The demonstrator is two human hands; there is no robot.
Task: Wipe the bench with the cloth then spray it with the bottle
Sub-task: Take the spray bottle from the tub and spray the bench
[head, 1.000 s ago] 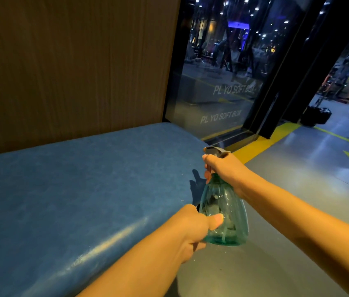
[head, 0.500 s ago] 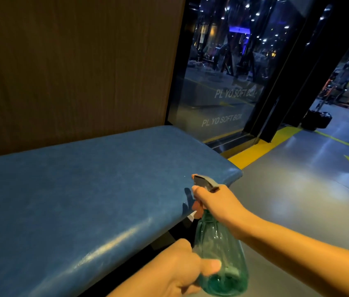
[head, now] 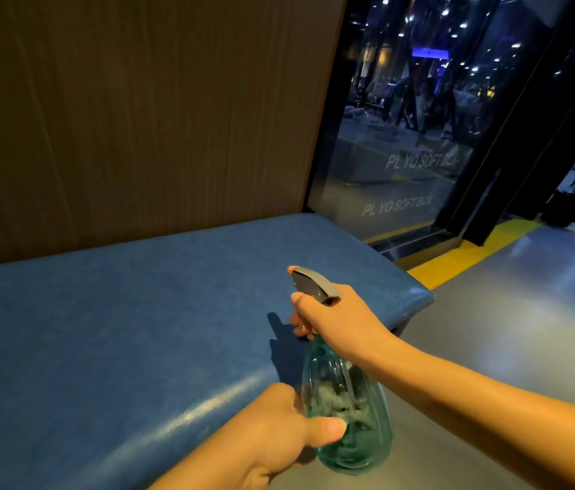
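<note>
No cloth can be made out; something pale shows blurrily through the glass-like wall of the translucent teal plastic spray bottle (head: 348, 415), but what it is cannot be told. The bottle, with a grey trigger head, hangs upright over the front edge of the blue padded vinyl bench (head: 120, 330). The right hand (head: 335, 321) grips its neck, fingers curled around the trigger. The left hand (head: 279, 429) cups the bottle's lower body, thumb pressed against it.
</note>
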